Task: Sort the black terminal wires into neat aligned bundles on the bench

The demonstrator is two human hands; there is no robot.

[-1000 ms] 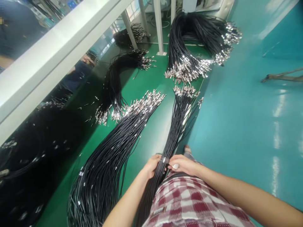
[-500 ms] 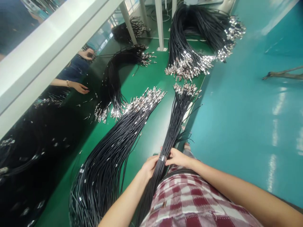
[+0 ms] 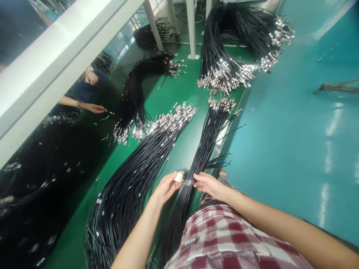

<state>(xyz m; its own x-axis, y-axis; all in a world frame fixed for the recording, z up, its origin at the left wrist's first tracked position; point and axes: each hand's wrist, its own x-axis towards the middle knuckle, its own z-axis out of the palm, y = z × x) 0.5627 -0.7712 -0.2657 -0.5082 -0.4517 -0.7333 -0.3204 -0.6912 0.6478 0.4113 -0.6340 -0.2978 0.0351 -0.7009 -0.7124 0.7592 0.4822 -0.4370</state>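
Note:
A long bundle of black cables with silvery metal ends lies in front of me. A shiny clear band goes round it at its middle. My left hand, at the left side of the band, has its fingers closed on a small white roll of tape. A short clear strip seems to run from the roll to the band. On the other side my right hand is open, its fingertips beside or touching the cables at the band. Several loose cable ends stick out to the right of the bundle.
A larger cable bundle lies left on the green surface. A curved pile of cables sits at the back right, and another dark bundle further left. A white beam crosses the upper left. Beneath it, a co-worker's hand holds a cable end.
The white roll, in my right hand a second ago, is now in my left. My left hand has moved slightly away from the bundle. The co-worker's hand has taken hold of a cable end.

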